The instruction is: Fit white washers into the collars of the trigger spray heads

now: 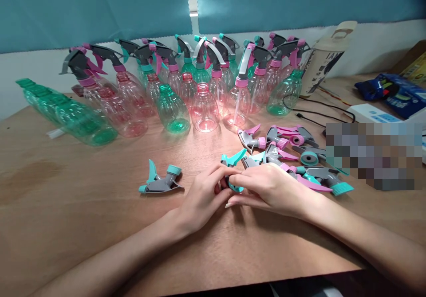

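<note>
My left hand point(203, 195) and my right hand point(269, 188) meet at the middle of the wooden table point(83, 199). Both are closed around one teal and grey spray trigger head point(233, 159), its teal lever sticking up between my fingers. Another teal and grey trigger head point(161, 179) lies alone to the left of my left hand. A pile of pink, teal and grey trigger heads point(296, 155) lies just beyond my right hand.
Several pink and green clear plastic bottles point(204, 111) stand at the back, many with trigger heads fitted. Green bottles point(76, 117) lie on their sides at the left. A beige jug point(324, 60), cables, a blue packet point(392, 91) and a blurred patch are at the right.
</note>
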Action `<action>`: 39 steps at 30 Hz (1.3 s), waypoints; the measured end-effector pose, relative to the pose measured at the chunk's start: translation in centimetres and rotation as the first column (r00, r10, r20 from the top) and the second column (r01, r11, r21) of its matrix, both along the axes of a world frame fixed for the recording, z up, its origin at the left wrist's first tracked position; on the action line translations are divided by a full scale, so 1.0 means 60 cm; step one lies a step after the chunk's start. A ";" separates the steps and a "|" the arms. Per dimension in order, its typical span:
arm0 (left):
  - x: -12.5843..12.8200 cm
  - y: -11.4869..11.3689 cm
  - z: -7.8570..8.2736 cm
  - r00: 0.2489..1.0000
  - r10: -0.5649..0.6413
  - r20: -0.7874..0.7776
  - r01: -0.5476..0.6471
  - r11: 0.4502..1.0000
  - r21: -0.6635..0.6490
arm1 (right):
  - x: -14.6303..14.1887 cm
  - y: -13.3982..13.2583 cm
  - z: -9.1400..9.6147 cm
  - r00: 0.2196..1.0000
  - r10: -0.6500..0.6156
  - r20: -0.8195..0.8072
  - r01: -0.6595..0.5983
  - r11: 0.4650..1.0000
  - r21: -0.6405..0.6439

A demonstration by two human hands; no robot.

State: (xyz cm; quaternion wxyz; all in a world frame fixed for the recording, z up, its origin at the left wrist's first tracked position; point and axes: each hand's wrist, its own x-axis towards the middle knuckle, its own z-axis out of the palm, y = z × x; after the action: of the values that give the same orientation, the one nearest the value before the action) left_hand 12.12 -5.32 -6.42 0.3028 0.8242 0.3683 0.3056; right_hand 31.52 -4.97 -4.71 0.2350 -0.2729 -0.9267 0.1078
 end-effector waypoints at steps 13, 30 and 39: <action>-0.003 0.004 0.003 0.995 0.089 0.036 -0.088 0.996 -0.034 | 0.007 0.000 -0.014 0.996 -0.080 -0.045 0.079 0.997 -0.028; 0.000 -0.004 -0.002 0.996 0.093 -0.005 -0.092 0.992 0.087 | 0.007 -0.006 -0.011 0.962 -0.251 -0.106 0.222 0.948 -0.226; 0.001 -0.005 -0.002 0.995 0.097 -0.007 -0.096 0.992 0.080 | 0.003 -0.009 -0.008 0.958 -0.274 -0.087 0.237 0.923 -0.302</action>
State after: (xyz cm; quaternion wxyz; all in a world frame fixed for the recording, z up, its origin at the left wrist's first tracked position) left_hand 12.20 -5.59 -6.52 0.2527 0.8185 0.3968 0.3297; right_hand 31.71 -5.50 -5.16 0.2633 -0.4154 -0.8405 0.2272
